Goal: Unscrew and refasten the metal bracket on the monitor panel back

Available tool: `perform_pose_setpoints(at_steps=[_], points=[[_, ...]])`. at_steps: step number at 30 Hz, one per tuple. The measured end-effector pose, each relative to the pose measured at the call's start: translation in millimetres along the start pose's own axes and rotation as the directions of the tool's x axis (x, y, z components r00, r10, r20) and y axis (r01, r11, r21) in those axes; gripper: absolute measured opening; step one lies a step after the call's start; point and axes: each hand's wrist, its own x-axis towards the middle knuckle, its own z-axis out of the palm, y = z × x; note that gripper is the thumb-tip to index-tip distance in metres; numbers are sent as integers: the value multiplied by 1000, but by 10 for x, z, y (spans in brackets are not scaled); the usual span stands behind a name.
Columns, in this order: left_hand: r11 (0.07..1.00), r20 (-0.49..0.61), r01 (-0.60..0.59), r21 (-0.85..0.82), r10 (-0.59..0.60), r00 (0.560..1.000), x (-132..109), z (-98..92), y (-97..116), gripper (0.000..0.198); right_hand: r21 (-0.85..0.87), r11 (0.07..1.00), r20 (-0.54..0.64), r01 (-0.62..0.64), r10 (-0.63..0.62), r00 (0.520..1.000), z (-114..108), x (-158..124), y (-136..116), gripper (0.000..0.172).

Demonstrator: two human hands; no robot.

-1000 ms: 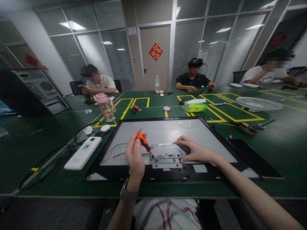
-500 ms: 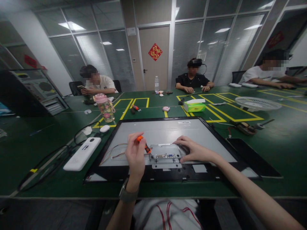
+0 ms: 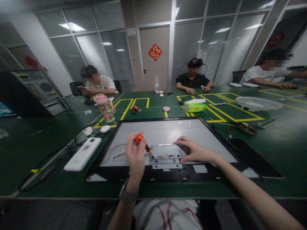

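Orange-handled screwdriver (image 3: 143, 143) tilted, tip at the flat monitor's (image 3: 168, 131) metal bracket (image 3: 166, 153)

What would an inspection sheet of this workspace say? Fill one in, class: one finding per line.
Surface: green table with yellow taped lines.
Work items: monitor panel lying face down; metal plate near its front edge.
Clutter: pink bottle, tissue box, white fan grille, white case.
Hands: left hand grips an orange screwdriver, tip at the plate; right hand rests on the plate.
Cables: black cable looped at left; thin wires on the panel.
Surroundings: three seated people, glass partitions, door.
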Motion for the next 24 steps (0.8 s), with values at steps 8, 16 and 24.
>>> perform_pose_setpoints(at_steps=[8, 16, 24], points=[[967, 22, 215, -133, -214, 977, -3, 13, 36, 33, -6, 1000, -5, -1, 1, 1000, 5, 2, 15, 75], [997, -20, 67, -43, -68, 997, -1, -4, 15, 27, 1, 1000, -1, 3, -3, 1000, 5, 2, 28, 74], [992, -7, -115, 55, 116, 993, -12, -1, 91, 14, -1, 1000, 0, 14, -14, 1000, 1, 0, 15, 73]])
